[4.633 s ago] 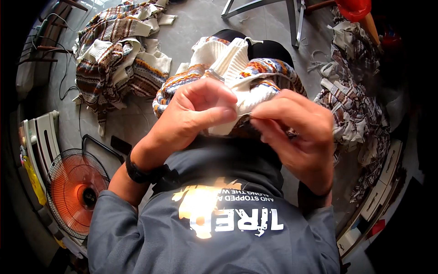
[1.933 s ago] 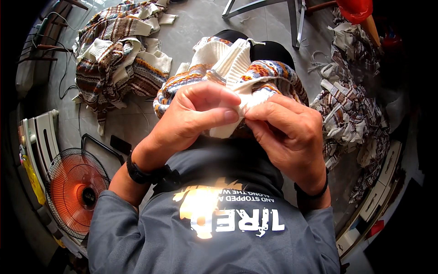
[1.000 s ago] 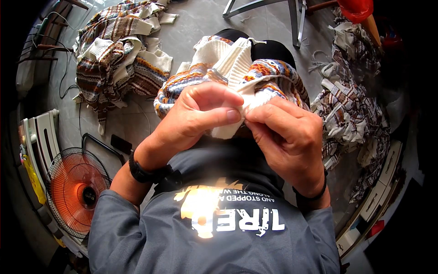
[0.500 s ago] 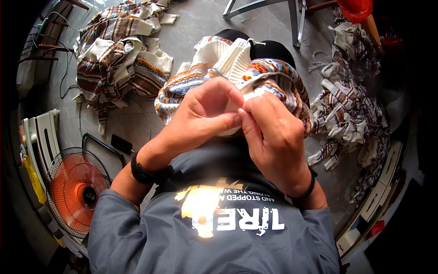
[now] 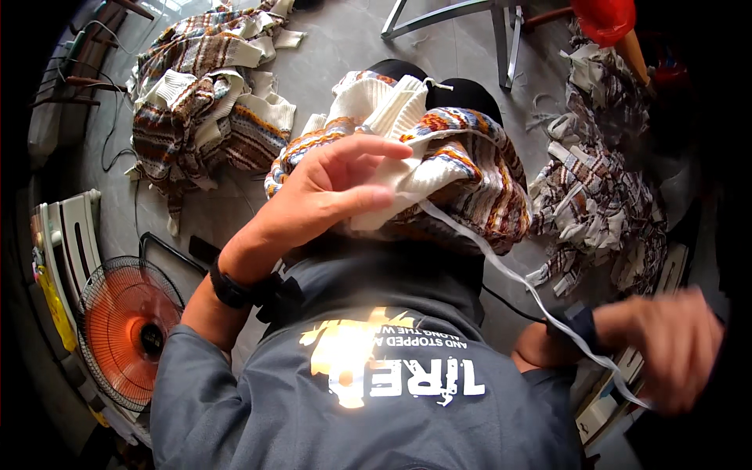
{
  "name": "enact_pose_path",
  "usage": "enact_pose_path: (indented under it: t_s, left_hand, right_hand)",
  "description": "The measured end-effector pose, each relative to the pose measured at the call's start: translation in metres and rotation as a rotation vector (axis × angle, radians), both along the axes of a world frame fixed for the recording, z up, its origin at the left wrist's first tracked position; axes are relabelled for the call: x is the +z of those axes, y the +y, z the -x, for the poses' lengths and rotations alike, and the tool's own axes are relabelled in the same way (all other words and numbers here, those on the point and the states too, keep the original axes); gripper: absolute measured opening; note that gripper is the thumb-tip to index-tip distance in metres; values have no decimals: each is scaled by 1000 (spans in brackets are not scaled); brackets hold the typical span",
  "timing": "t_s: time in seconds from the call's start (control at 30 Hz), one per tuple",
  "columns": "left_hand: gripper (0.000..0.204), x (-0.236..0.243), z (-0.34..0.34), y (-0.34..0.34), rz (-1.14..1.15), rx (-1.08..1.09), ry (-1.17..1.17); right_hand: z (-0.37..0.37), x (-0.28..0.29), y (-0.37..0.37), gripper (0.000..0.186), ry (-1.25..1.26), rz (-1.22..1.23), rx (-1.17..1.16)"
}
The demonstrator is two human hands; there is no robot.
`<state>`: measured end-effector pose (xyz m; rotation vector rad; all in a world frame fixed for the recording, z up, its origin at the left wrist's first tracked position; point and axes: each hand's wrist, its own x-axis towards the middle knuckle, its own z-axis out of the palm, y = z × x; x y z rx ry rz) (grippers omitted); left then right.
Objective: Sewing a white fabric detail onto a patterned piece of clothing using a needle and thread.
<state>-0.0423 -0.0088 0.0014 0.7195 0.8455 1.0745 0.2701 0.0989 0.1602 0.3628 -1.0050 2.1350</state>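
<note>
A patterned knit sweater with white ribbed edges lies bunched over my lap. My left hand hovers over its white ribbing, thumb and forefinger apart with nothing visible between them. From the ribbing a long, crinkled white yarn strand runs down to the right. It leads to my right hand, which is far out at the right, blurred by motion; the strand's end disappears under that hand, whose fingers appear curled round it.
Patterned knit pieces are heaped on the grey floor at the far left. Another pile of knit scraps lies at the right. An orange fan stands at my left. Metal stand legs and a red bag are at the far side.
My right hand has swung from beside the left hand out to the far lower right, drawing out the white strand. The left thumb and forefinger have parted.
</note>
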Motion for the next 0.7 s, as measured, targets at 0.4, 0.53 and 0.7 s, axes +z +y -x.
enact_pose_path:
  t_s: [0.4, 0.53, 0.7]
  left_hand:
    - [39, 17, 22, 32, -257, -80, 877]
    - [34, 45, 11, 38, -299, -182, 632]
    - [20, 111, -48, 47, -826, -150, 100]
  right_hand:
    - [64, -176, 65, 25, -1417, -905, -651]
    - [75, -134, 75, 17, -1368, -771, -676]
    - [42, -17, 89, 16, -873, -827, -1033]
